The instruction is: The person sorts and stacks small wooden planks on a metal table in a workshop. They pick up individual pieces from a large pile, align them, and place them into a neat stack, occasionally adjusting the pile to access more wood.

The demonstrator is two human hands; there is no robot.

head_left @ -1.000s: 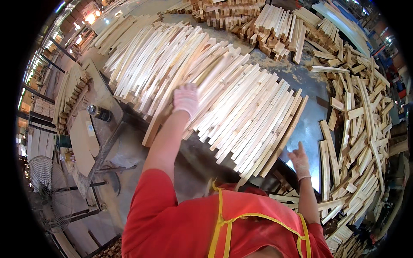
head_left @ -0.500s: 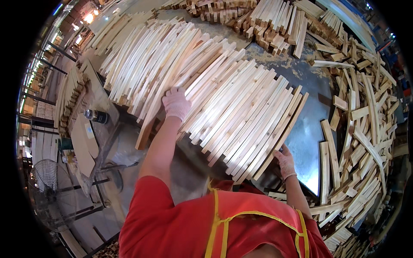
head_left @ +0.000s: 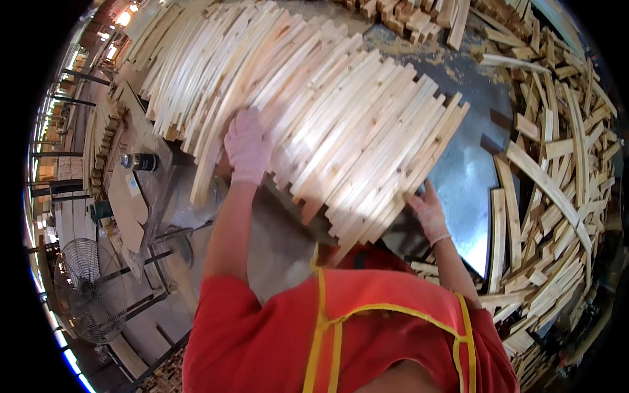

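Pale wooden strips [head_left: 367, 124] lie side by side in a long slanting row, with uneven ends toward me. My left hand [head_left: 247, 144], in a light knitted glove, grips the near part of the row beside a longer strip [head_left: 208, 160] that juts toward me. At the row's right end, my right hand [head_left: 429, 213], also gloved, has its fingers against the outermost strip [head_left: 438, 147]. The strips between my hands are pressed closely together. Some of my left fingertips are hidden among the wood.
A dark metal tabletop [head_left: 468, 177] shows right of the row. Loose wood offcuts [head_left: 557, 164] heap along the right side. More stacked strips [head_left: 419, 23] stand at the back. At left are a side bench with a dark jar [head_left: 141, 162] and a caged fan [head_left: 92, 288].
The gaps between the strips at the right end have narrowed. Both hands have shifted up and left in the picture with the strips, and the view itself has moved somewhat.
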